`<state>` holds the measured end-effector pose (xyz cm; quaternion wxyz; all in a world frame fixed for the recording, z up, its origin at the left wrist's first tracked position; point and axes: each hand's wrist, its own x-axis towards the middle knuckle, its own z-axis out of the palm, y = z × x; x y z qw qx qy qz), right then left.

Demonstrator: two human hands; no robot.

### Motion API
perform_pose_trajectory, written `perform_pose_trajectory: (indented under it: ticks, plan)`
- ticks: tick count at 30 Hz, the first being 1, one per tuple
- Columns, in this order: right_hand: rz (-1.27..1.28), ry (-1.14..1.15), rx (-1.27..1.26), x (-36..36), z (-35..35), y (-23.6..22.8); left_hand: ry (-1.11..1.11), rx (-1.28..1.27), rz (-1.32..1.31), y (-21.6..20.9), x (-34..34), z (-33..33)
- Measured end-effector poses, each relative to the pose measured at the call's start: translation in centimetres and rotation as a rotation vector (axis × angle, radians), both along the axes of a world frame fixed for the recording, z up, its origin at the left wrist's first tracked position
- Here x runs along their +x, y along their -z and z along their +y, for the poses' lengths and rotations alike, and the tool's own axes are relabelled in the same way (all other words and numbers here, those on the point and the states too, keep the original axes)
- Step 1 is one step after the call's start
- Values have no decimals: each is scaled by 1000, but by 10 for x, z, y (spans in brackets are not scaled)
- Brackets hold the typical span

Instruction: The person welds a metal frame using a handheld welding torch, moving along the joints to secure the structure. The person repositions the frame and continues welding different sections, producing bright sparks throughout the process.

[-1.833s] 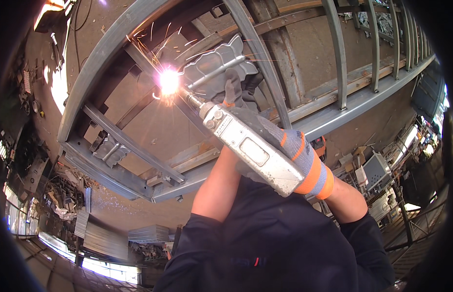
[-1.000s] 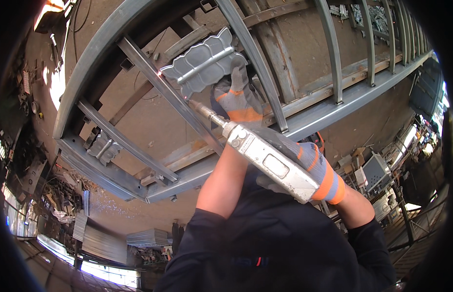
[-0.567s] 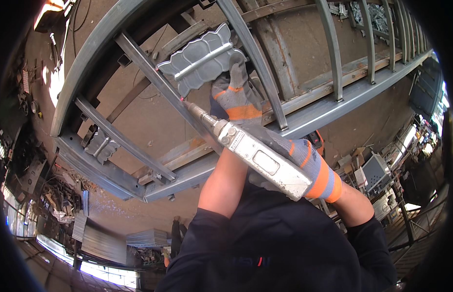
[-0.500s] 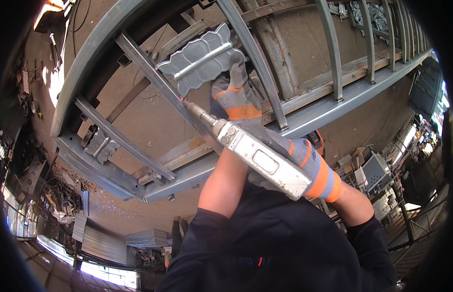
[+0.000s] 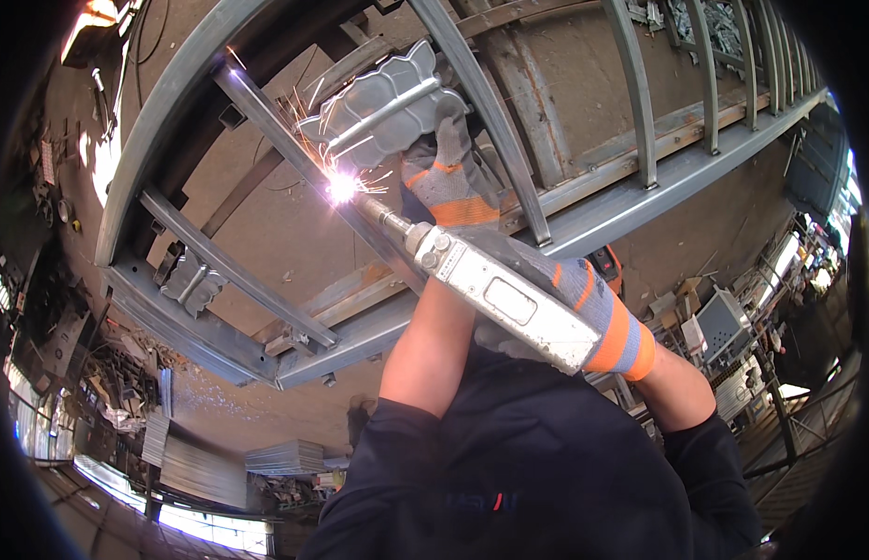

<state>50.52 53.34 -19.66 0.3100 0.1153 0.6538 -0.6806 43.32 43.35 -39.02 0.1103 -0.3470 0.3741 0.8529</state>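
A scalloped, leaf-shaped metal plate [image 5: 378,121] with a raised centre rib lies between two bars of a steel frame [image 5: 136,131]. My left hand [image 5: 453,182], in a grey and orange glove, is closed on its right end, thumb on top. A white handheld laser welding gun [image 5: 509,297] is gripped in my gloved right hand [image 5: 584,299], crossing above my left forearm. Its nozzle points up and left at a square bar [image 5: 285,140] beside the plate's left end. A bright glare and flying sparks cover that spot and hide the joint.
A smaller leaf-shaped ornament [image 5: 194,283] sits between bars at the frame's lower left. Upright bars [image 5: 632,93] run along the right side. Metal sheets [image 5: 206,462] and scrap lie at lower left. A grey box-shaped unit [image 5: 724,327] stands among clutter at right.
A red dot on the bar has given way to a bright welding flash with sparks. The gun's tip has shifted very slightly; my left hand stays on the leaf plate.
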Motion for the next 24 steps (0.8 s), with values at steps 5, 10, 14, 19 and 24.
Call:
perform_pose_trajectory:
  ticks: [5, 10, 14, 19, 24]
  plan:
    - [68, -25, 36, 2, 0, 2, 4, -7, 25, 3, -4, 3]
    - [-10, 32, -27, 2, 1, -2, 4, -24, 36, 3, -6, 3]
    - [-57, 65, -71, 1, 1, -3, 6, -45, 41, 1, -8, 2]
    - [-14, 55, -36, 0, -2, -2, 10, -78, 40, 1, -10, -1]
    - [-1, 29, -14, 2, -2, -2, -16, -44, 57, 2, -9, -2]
